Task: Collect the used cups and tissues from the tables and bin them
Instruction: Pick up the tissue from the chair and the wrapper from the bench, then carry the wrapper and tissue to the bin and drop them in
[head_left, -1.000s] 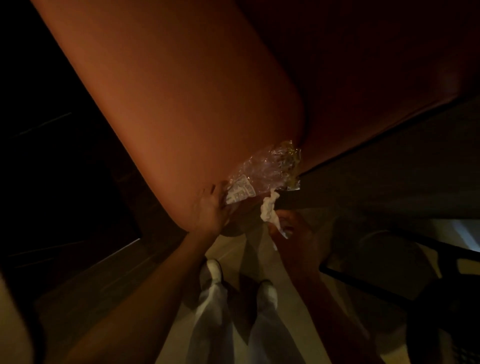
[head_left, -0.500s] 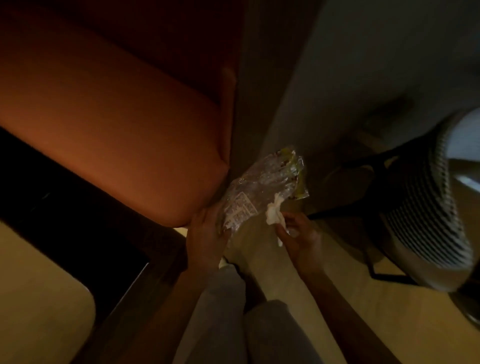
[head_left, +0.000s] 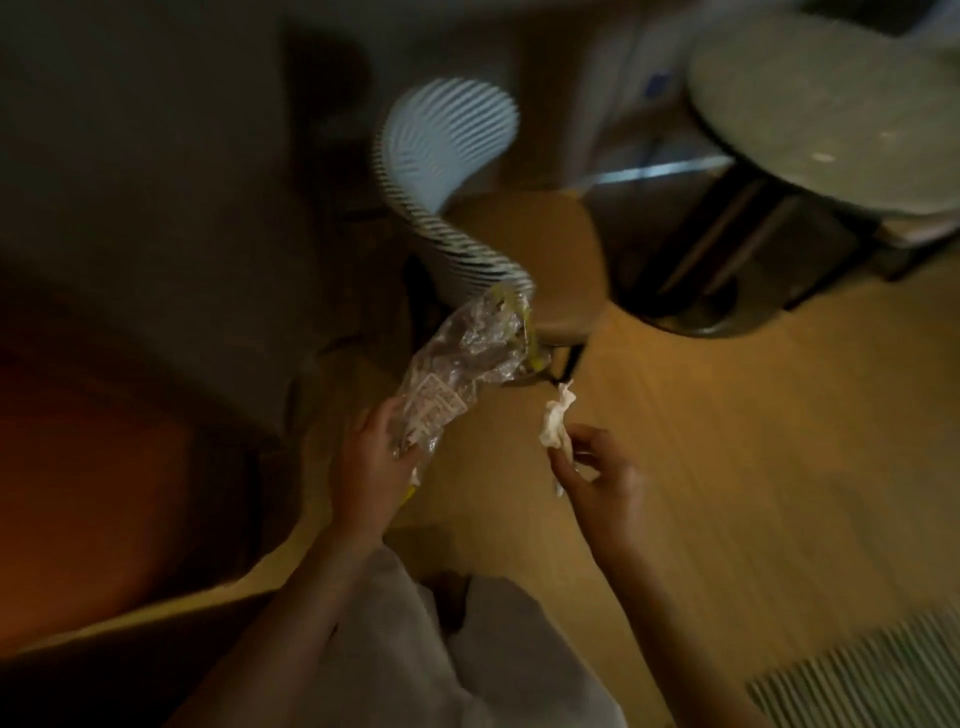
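My left hand grips the lower end of a crumpled clear plastic bag with a printed label and a yellow edge; the bag sticks up and to the right from my fist. My right hand pinches a small crumpled white tissue between thumb and fingers, a short gap to the right of the bag. Both hands hover over the wooden floor in front of my light trousers. The frame is dim and motion-blurred. No cup or bin shows.
A chair with a slatted curved back and tan seat stands just beyond the bag. A round grey table on a dark base is at upper right. An orange padded seat lies at left. A slatted surface shows at lower right.
The view has swung right, away from the orange seat toward the chair and round table. My right hand with the tissue has drawn apart from the bag.
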